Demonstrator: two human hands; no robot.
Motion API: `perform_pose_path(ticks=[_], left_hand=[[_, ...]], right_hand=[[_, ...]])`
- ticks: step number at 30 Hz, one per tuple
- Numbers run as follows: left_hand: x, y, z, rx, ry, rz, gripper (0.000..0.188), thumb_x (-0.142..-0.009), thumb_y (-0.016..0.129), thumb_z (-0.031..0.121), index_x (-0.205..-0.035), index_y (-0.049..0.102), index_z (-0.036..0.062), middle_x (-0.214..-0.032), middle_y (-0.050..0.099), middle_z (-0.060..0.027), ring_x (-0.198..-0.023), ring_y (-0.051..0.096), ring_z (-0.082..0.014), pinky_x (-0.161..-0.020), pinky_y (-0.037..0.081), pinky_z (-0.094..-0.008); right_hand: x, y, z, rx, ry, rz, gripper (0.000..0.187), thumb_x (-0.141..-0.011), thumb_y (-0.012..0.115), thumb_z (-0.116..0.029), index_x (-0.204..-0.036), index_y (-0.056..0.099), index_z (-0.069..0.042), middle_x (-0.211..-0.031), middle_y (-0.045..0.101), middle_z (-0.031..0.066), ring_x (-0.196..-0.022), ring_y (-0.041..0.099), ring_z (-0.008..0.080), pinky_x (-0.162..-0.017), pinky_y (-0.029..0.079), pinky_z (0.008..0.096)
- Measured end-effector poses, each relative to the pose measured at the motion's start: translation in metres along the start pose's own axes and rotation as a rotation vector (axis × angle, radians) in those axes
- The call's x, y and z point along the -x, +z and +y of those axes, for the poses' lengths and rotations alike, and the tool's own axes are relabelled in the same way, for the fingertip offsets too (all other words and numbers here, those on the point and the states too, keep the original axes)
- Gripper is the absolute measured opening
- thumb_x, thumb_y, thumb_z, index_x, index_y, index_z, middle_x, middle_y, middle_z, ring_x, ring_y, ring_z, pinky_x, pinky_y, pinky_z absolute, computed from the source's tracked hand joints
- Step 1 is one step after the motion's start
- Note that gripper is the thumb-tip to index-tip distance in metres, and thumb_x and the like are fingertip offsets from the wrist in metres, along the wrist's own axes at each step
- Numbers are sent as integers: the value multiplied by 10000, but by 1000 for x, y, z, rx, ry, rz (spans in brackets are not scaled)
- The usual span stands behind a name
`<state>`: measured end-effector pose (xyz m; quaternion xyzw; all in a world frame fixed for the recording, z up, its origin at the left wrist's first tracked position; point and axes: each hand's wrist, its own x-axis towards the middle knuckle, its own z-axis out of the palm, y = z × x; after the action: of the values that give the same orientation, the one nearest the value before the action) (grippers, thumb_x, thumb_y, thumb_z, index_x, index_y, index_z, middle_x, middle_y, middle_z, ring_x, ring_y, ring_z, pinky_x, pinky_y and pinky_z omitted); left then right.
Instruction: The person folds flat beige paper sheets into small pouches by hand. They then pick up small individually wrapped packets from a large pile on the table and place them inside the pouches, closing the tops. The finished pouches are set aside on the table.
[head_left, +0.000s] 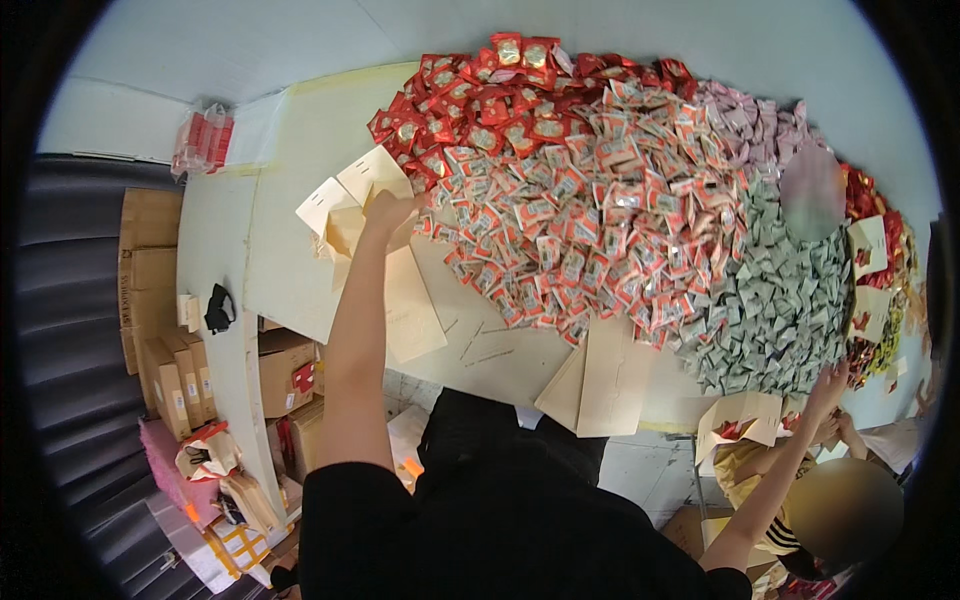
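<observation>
At the left of the table, my left hand [395, 212] is closed on the side of an open cream cardboard box [345, 228] with slotted flaps raised; part of its fingers is hidden. My right arm stretches far to the right. At its end my right hand [828, 388] is by the near edge of a heap of green packets [775, 310], close to another open box [740, 415] with red packets inside. That hand is small in view, and whether it grips anything does not show. Orange-and-white packets [600, 210] fill the middle of the table.
Red packets [490, 105] and pink packets [755, 125] lie along the far side. Flat cardboard pieces [612, 375] rest at the near edge. A co-worker in yellow [740, 465] is at the lower right. Cartons [285, 375] stand under the left side table.
</observation>
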<state>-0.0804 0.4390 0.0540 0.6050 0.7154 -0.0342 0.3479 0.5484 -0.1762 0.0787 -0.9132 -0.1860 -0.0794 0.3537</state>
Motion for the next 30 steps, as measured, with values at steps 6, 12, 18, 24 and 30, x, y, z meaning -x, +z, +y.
perform_pose_path(ticks=[6,12,18,24,30], left_hand=[[36,-53,-82,-357,588,-158,1183,-536,850,398,-1448,217,-12,-1515,230,-177,-1425,169,-294,-1145,193,-487],[8,-17,-104,-828,711,116,831,-633,756,197,-1357,381,35,-1367,435,-98,-1367,280,-241,-1062,179,-679],[-3,-16,-101,-754,669,214,555,-728,603,52,-1268,476,47,-1114,576,-70,-1139,500,-218,-1042,198,-682],[19,-25,-84,-574,706,464,513,-735,568,14,-1241,493,58,-1015,580,-53,-1061,543,-224,-1062,163,-671],[68,-22,-63,-361,720,428,559,-718,551,-28,-1264,462,51,-1073,576,-52,-1094,530,-234,-1090,107,-649]], right_hand=[[101,216,-400,-457,-538,-657,270,-900,541,16,-1170,561,8,-1047,651,91,-974,643,177,-843,497,302],[162,442,-535,625,-919,-754,697,-765,704,-408,-1223,477,66,-1039,647,189,-1033,596,346,-875,439,499],[150,433,-538,172,-659,-762,418,-813,642,-276,-1067,527,35,-941,656,196,-948,609,364,-796,468,478],[169,409,-502,141,-922,-857,338,-815,635,-148,-1096,508,-8,-869,648,174,-768,641,347,-651,493,462],[189,418,-534,451,-629,-965,309,-813,639,-261,-983,611,-4,-870,677,170,-815,672,338,-669,536,463]])
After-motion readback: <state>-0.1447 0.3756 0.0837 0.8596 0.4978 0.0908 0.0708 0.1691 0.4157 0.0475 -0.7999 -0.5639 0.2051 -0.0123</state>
